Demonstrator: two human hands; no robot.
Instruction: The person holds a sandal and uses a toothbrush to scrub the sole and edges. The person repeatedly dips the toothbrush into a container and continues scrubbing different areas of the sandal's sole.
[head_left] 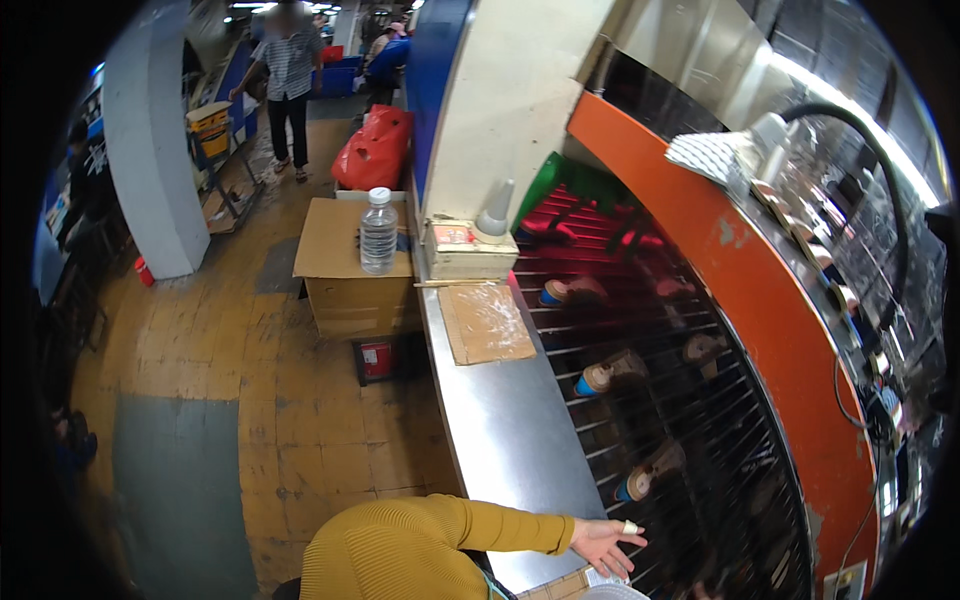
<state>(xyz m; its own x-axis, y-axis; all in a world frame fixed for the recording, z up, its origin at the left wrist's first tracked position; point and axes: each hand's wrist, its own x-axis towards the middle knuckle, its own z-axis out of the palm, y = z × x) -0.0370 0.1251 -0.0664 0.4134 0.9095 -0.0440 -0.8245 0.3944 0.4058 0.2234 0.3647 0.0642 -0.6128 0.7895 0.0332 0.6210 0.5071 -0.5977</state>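
Note:
My left hand [605, 546], at the end of a mustard ribbed sleeve, reaches right over the edge of the metal ledge [505, 410]. Its fingers are spread with nothing in them, and one finger carries a white wrap. Beyond the fingertips lies a dark rack of metal bars [720, 480]. On its bars sit several tan and blue shoe-like pieces; the closest piece [636, 486] lies just beyond the hand, apart from it. A tan piece with a grid pattern [562, 588] shows below the hand, partly cut off. My right hand is not visible.
An orange panel [760, 270] borders the rack, with a lamp [725, 150] above. Cardboard [487, 325] and a cream box [470, 255] lie on the ledge. Left of it, a bottle [378, 235] stands on a carton [355, 300]. A person [290, 75] stands in the aisle.

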